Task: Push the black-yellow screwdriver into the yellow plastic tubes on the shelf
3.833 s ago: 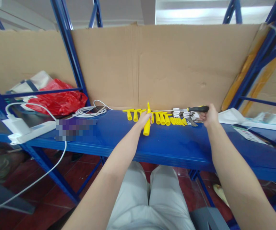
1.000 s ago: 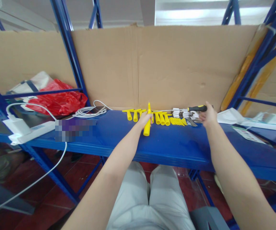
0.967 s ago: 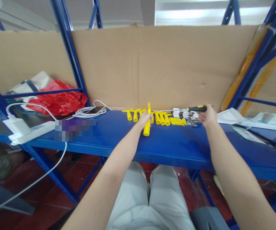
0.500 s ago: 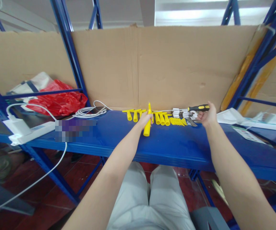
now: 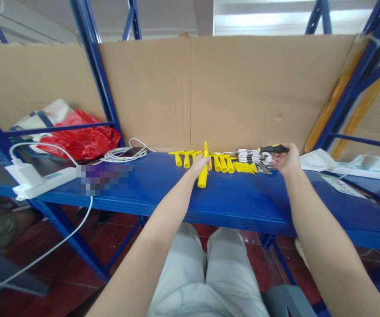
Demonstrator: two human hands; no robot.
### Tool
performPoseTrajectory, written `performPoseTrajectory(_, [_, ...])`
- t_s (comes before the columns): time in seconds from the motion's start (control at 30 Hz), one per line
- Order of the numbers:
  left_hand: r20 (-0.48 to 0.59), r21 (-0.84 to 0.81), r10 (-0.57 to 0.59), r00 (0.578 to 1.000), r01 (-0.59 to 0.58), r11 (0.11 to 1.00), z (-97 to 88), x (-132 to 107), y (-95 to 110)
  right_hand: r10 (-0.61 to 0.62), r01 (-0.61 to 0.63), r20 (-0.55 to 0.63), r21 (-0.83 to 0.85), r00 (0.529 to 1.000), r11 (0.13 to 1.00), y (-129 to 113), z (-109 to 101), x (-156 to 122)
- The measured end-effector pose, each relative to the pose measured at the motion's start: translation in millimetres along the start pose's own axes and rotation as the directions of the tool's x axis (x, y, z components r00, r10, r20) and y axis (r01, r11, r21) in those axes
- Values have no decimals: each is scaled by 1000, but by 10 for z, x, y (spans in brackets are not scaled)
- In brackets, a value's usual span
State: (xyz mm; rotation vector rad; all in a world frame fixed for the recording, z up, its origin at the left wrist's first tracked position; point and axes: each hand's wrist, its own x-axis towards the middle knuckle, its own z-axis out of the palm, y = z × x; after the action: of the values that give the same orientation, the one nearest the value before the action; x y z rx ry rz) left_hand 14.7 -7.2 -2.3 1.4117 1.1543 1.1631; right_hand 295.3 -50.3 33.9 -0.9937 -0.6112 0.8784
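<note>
My left hand (image 5: 200, 165) is closed round a yellow plastic scraper handle (image 5: 202, 178), its wide round end toward me and its thin head upward. In my right hand (image 5: 289, 159) is a screwdriver (image 5: 273, 149) with a black and yellow grip. Its long shaft points left, and the tip reaches the head of the held handle; exact contact cannot be made out. More yellow T-shaped handles (image 5: 223, 164) lie in a row behind and on both sides of my left hand. Small yellow pieces (image 5: 244, 167) and white-and-dark packets (image 5: 251, 156) lie near the screwdriver's shaft.
The blue shelf (image 5: 163, 198) has a cardboard sheet (image 5: 242, 92) along its back. On the left are a coiled white cable (image 5: 120, 155), a power strip (image 5: 53, 181) and a red plastic bag (image 5: 80, 132). Blue posts (image 5: 99, 75) frame the shelf; a printed sheet (image 5: 343, 185) lies right.
The screwdriver's grip has turned in my right hand, showing more black on its side, and the fingers have shifted slightly on it. My left hand and the yellow handle stay put.
</note>
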Motion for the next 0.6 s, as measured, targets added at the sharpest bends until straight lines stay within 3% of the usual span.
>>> performPoseTrajectory(0.07, [-1,2,-5,1000,5,1000,-1,-3,2,40,-42,-73,-27,997,999,-23,37,-64])
performPoseTrajectory(0.3, [-18,4,-19,1000,19,1000,2,1,0,-84,70,-178,-86,980,994,27,58,-87])
performPoseTrajectory(0.5, [-6,17,-20,1000,20,1000,-1,0,6,54,-52,-44,38,998,998,-8,32,-28])
performPoseTrajectory(0.6, [11,27,-6,1000,6,1000,-2,4,-5,51,-49,-16,119,999,992,-24,18,-34])
